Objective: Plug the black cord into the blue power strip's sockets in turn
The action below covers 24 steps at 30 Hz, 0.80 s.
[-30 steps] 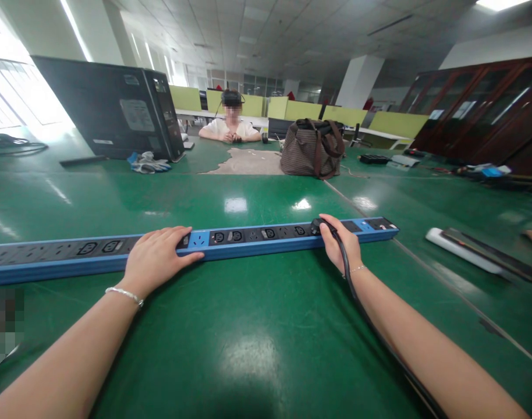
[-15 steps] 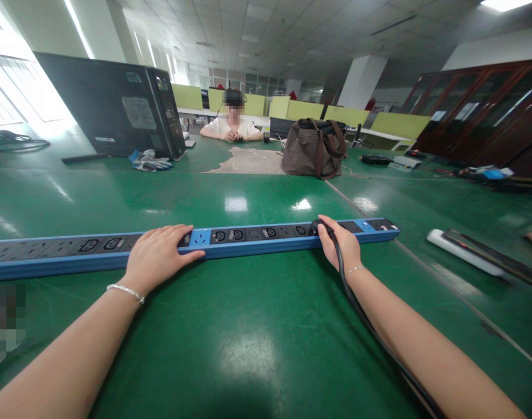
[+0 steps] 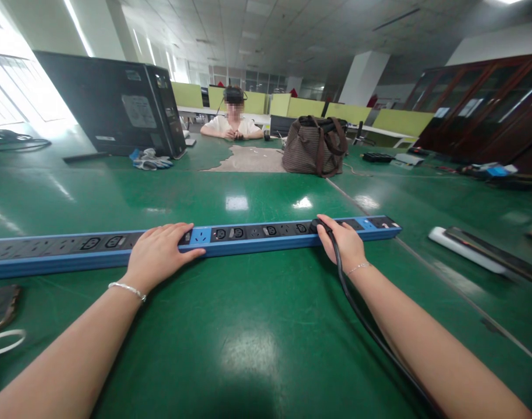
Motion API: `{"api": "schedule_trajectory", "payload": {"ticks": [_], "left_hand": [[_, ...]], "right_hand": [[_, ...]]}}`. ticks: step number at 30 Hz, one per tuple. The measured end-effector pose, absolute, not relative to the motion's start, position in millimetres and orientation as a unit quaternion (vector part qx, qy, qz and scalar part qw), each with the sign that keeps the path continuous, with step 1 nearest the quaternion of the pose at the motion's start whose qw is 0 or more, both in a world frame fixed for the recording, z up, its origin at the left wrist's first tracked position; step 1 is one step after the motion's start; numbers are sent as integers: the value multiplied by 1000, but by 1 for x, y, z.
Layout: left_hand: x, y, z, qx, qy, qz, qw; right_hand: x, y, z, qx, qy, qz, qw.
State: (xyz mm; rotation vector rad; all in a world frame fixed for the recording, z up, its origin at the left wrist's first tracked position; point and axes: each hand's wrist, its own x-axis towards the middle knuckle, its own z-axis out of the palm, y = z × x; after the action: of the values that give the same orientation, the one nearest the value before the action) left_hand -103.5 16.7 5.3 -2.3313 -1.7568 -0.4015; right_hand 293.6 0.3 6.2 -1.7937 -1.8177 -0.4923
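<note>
Plug point(image 3: 315, 226) in right hand point(image 3: 343, 243), against power strip point(image 3: 257, 248), bag point(image 3: 307, 148) contents unclear

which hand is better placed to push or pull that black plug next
Probably the right: the right hand has its fingers on the black plug at the blue power strip. The left hand spans the strip well away from the plug, so it seems better suited to steadying.
</note>
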Motion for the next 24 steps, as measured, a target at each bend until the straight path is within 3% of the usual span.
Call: {"api": "schedule_trajectory", "payload": {"ticks": [16,24], "left_hand": [[-103,16,4,-785,-595,-142,96],[-104,17,3,-786,-592,-145,98]], "right_hand": [[298,-2,1,-603,-719,-272,213],[298,-2,-7,-646,-680,-209,277]]}}
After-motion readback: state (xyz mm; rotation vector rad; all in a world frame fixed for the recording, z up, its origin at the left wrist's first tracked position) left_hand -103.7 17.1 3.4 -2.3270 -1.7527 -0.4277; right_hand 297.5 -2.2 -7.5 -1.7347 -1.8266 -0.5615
